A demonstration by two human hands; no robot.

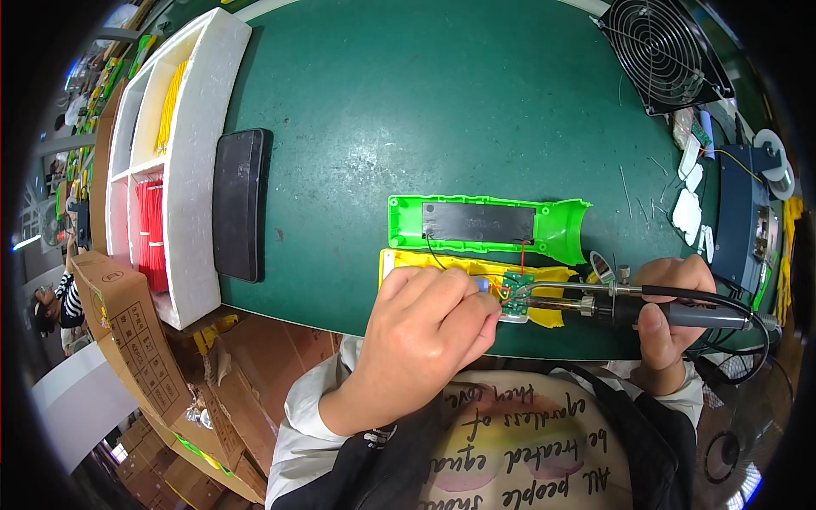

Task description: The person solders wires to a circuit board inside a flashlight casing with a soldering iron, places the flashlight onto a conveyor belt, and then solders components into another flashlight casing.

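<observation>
My right hand [676,314] grips a soldering iron [625,308] with a thin metal feed tube along it. Its tip meets a small green circuit board [515,304], which has red and yellow wires on it. My left hand [429,327] is closed at the board's left side, fingertips pinched near the wires; what they hold is hidden. The board lies on a yellow plastic housing half [548,276], partly covered by my left hand. Just beyond is a green housing half [565,228] with a black rectangular piece [478,223] inside. A black and a red wire run from it toward the board.
On the left stand a white foam tray [197,170] of red and yellow wires, a black flat case [240,204] and cardboard boxes [136,340]. A fan [661,51] sits far right, above white scraps [687,212], a dark blue soldering unit [738,217] and a solder spool [775,161].
</observation>
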